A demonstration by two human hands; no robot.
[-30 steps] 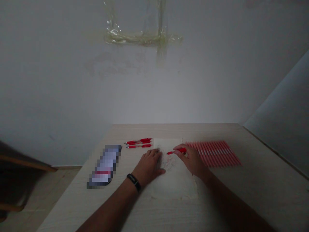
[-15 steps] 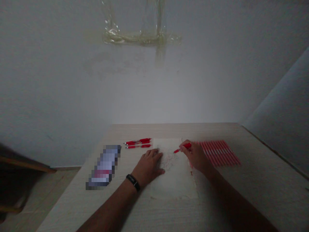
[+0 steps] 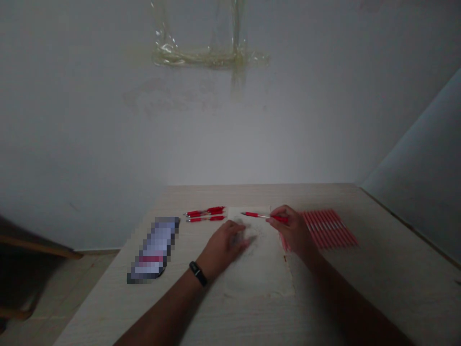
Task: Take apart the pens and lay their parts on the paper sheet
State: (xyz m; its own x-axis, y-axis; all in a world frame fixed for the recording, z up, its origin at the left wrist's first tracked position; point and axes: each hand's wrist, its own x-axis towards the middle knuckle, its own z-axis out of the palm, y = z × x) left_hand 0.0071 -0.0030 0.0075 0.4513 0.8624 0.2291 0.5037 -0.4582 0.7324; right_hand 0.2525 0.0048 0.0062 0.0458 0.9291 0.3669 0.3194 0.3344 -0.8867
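My left hand (image 3: 223, 247) lies blurred on a sheet of off-white paper (image 3: 261, 274), fingers spread over a patch of faint reddish scribbles, with a black wristband (image 3: 198, 273) on its wrist. My right hand (image 3: 293, 231) rests at the paper's upper right edge and pinches a red pen (image 3: 257, 215), whose tip points left above the sheet. Just left of the paper lie several red pens (image 3: 206, 215) side by side.
A long row of red-and-white striped pens (image 3: 329, 229) lies right of the paper. A pixelated, unreadable flat object (image 3: 154, 250) sits near the table's left edge. Clear tape (image 3: 209, 55) is stuck on the wall behind the light wooden table (image 3: 378, 298). A dark chair (image 3: 21, 250) stands at lower left.
The red pen has swung from a short, angled hold to lying nearly level, its tip reaching farther left. My left hand now blurs across the paper, having shifted slightly right.
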